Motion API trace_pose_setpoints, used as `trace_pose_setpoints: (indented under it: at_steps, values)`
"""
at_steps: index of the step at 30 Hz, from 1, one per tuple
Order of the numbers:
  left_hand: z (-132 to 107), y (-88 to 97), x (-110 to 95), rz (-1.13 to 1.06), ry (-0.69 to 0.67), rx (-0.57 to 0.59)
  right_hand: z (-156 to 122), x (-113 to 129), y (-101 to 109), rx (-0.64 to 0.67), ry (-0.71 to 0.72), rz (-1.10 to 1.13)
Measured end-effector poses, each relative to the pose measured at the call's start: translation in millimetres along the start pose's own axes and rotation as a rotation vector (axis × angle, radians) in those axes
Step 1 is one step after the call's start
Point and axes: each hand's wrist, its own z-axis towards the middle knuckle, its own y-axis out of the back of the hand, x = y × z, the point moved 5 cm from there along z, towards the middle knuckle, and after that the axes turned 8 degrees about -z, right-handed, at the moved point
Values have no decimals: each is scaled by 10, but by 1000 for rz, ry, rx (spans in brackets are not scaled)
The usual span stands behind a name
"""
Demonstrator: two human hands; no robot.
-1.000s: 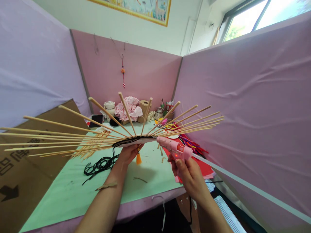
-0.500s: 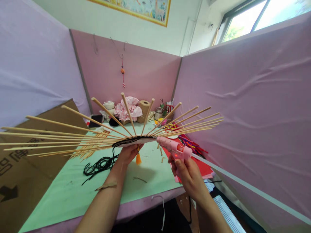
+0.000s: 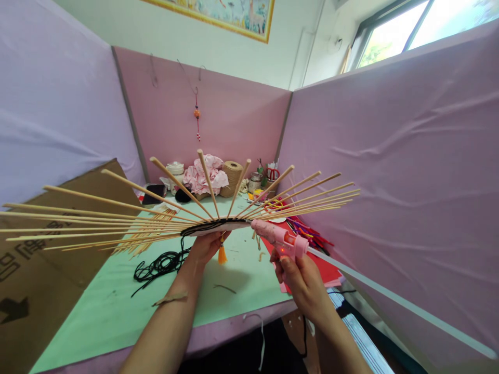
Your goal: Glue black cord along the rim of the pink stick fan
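My left hand (image 3: 205, 248) grips from below a flat white disc (image 3: 217, 227) from which several long wooden sticks (image 3: 117, 215) fan out left, back and right. A black cord runs along the disc's upper edge and a small orange tassel (image 3: 222, 254) hangs under it. My right hand (image 3: 302, 278) is closed round a pink hot glue gun (image 3: 281, 239) with a red light on. Its nozzle touches the disc's right edge. A clear glue stick (image 3: 390, 298) pokes out behind the gun to the right.
A green table (image 3: 117, 306) bears a tangle of black cord (image 3: 159, 264), loose sticks, red paper (image 3: 327, 270) with coloured pipe cleaners, a twine spool (image 3: 232, 176), pink cloth and jars at the back. Pink partitions enclose it. A cardboard box (image 3: 42, 265) leans at left.
The stick fan has turned slightly, its far sticks shifting a little to the right. Both hands and the glue gun stay almost where they were.
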Motion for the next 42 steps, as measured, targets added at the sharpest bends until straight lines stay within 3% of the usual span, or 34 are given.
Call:
trace_pose_setpoints:
  at_steps: [19, 27, 31, 35, 39, 42]
  values:
    - [-17, -16, -1, -5, 14, -11, -23, -6, -16, 20, -8, 20]
    - [1, -41, 0, -67, -13, -75, -72, 85, 70, -100, 116, 167]
    - [19, -70, -38, -152, -69, -144, 54, -275, 196, -154, 31, 71]
    - [21, -72, -66, -203, -113, -201, 346, -843, 298, -162, 11, -293]
    - [16, -62, -61, -217, -97, -238, 502, -1288, 261, -183, 43, -613]
    - [15, -67, -57, -224, -76, -253, 484, -1448, 202, -212, 40, -710]
